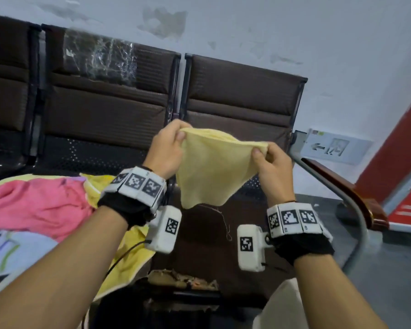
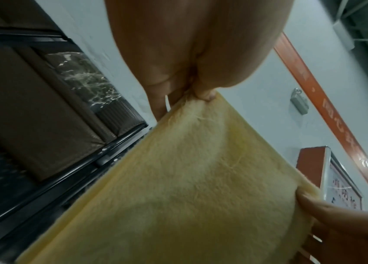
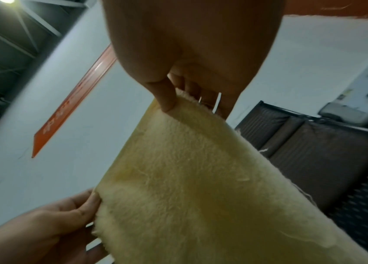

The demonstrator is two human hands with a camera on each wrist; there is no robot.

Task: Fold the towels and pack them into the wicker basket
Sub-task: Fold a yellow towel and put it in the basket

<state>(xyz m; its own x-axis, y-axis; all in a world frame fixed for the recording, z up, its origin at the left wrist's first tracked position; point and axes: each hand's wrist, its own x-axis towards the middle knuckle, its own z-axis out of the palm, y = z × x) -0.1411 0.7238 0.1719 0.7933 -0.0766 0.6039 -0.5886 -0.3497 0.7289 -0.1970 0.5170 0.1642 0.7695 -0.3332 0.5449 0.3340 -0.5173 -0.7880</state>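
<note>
A small pale yellow towel (image 1: 210, 168) hangs in the air in front of the brown seats. My left hand (image 1: 170, 148) pinches its upper left corner and my right hand (image 1: 268, 160) pinches its upper right corner. The top edge sags between them and the lower part droops to a point. The left wrist view shows the towel (image 2: 189, 187) with my left fingertips (image 2: 205, 94) clamped on a corner. In the right wrist view the towel (image 3: 189, 178) is pinched by my right thumb (image 3: 167, 100). A loose thread dangles below it. No wicker basket is visible.
A pile of towels lies on the seat at the left: a pink one (image 1: 38, 205), a yellow one (image 1: 128, 255) and a light blue one (image 1: 14, 252). Brown bench seats (image 1: 237, 100) stand against the white wall. A metal armrest (image 1: 342, 193) rises at the right.
</note>
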